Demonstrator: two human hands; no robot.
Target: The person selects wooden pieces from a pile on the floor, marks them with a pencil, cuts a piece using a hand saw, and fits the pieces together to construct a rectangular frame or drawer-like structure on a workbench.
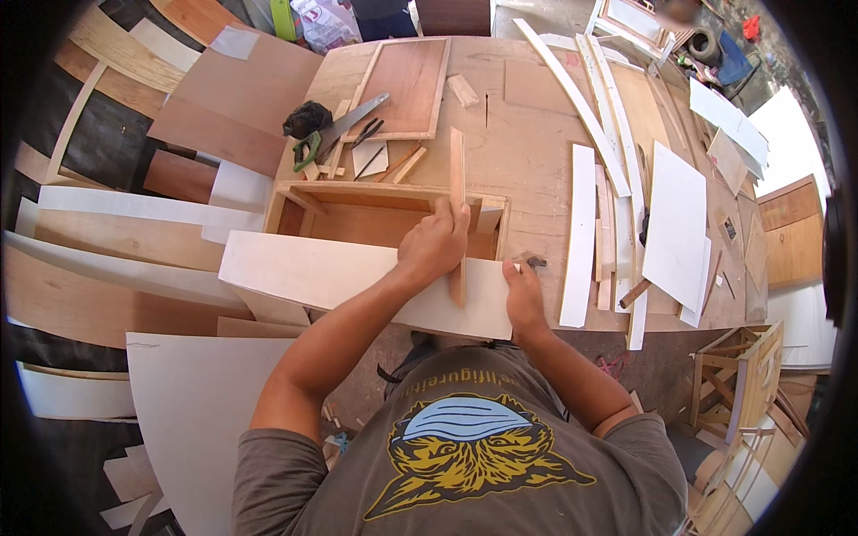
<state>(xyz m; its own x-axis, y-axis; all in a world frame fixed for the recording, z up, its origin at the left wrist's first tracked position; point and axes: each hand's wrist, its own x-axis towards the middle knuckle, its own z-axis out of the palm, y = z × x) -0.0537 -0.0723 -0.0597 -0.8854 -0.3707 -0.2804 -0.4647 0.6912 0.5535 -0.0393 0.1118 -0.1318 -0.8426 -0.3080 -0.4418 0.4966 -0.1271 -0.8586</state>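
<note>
Gray shirt (357, 482) cloth, soft and wrinkled, is closest. Past it, the left hand (435, 239) has its grip pinching a thin, flat wood stick (458, 165) that points ahead, across a smooth white board (304, 259) and an open wood box (344, 186) on the worktop (536, 125). Right hand (527, 308), farther from the stick, holds the board's right end.

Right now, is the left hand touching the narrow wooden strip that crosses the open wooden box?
Touching: the head view shows the left hand gripping the narrow wooden strip, with no gap between them.
</note>
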